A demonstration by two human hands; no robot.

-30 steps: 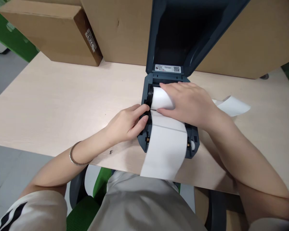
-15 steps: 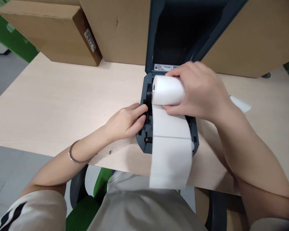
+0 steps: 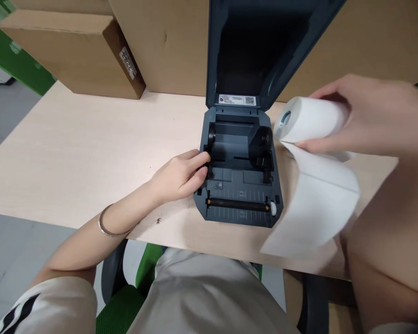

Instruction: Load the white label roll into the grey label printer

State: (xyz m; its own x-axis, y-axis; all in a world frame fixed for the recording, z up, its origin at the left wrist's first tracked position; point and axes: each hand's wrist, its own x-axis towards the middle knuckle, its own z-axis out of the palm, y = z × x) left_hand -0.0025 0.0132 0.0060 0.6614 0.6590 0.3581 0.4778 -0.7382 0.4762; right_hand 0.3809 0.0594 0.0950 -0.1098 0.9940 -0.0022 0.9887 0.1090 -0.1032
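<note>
Beside the printer [image 3: 242,178], the right hand [image 3: 372,116] grips the roll [image 3: 313,119], long axis crosswise, core [image 3: 284,118] facing left.

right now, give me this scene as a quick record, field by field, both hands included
left hand: fingertips at the left edge of the label printer
right hand: gripping the white paper roll
roll position: outside the printer, to its right
loose paper: hanging from the roll, curving toward the table's near edge
lid: raised open
printer interior: no roll inside; dark roller exposed near the front
background: cardboard box at the table's far left
</note>
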